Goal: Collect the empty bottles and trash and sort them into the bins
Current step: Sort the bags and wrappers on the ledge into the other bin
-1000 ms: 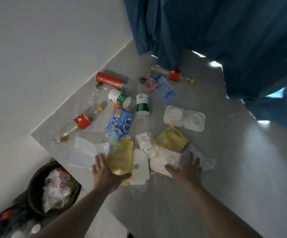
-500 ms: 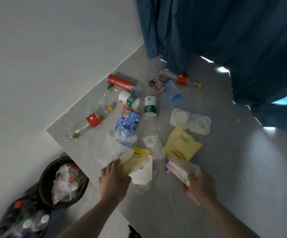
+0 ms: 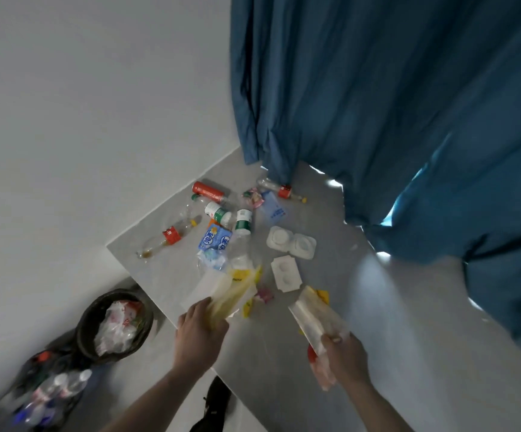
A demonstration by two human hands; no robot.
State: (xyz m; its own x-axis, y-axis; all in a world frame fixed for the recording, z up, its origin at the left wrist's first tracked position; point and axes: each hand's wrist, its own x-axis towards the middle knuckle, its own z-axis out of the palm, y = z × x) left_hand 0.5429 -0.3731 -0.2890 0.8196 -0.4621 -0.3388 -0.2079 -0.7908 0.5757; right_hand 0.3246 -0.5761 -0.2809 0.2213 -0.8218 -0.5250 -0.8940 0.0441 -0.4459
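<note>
My left hand (image 3: 199, 332) grips a bunch of yellow and clear plastic wrappers (image 3: 233, 291) lifted off the grey table (image 3: 362, 322). A second wad of clear and yellow wrappers (image 3: 313, 316) is held in my right hand (image 3: 343, 358), with something red under the palm. Further back lie several empty bottles: a red-label one (image 3: 168, 238), a green-label one (image 3: 243, 221), a red can (image 3: 207, 190), and a blue snack packet (image 3: 215, 241). Below the table's left edge stands a black trash bin (image 3: 114, 325) with white bags inside. A dark bag of bottles (image 3: 47, 394) sits beside it.
White plastic blister trays (image 3: 290, 244) and a single one (image 3: 285, 272) lie mid-table. A small pink wrapper (image 3: 264, 294) sits between my hands. A blue curtain (image 3: 393, 120) hangs over the table's far right. A white wall runs along the left.
Both hands have closed on wrappers and lifted them off the table toward me. A white blister tray and a pink wrapper that lay under the pile are uncovered.
</note>
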